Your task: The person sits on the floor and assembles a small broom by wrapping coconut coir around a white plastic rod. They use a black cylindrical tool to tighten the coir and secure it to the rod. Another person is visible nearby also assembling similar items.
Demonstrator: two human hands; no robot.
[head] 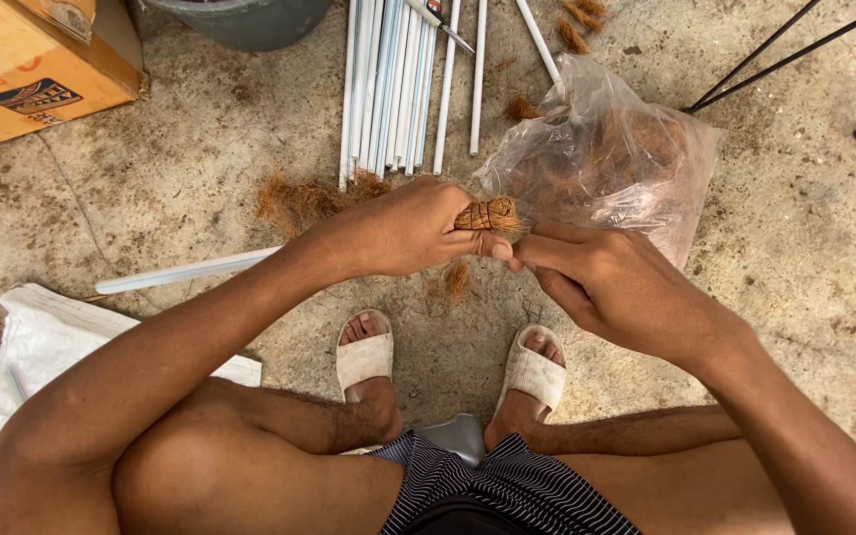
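The fibre bundle (487, 215) is clamped in the left hand (398, 233), its long axis pointing rightward; the right hand (611, 282) is pinched shut just beside its base.

Setting: informal outdoor or yard workspace at ground level, used for handcraft. Evidence: rough, stained concrete floor (795, 248) served as the work surface; bundle of white rods (388, 79) lay on it beside loose tufts of brown fibre (299, 198); clear plastic bag (616, 159) of the same fibre stood near; cardboard box (22, 64) and grey bucket (250, 20) at the edge; white sack (32, 347) spread on the floor; worker sat low, in sandals (364, 359).
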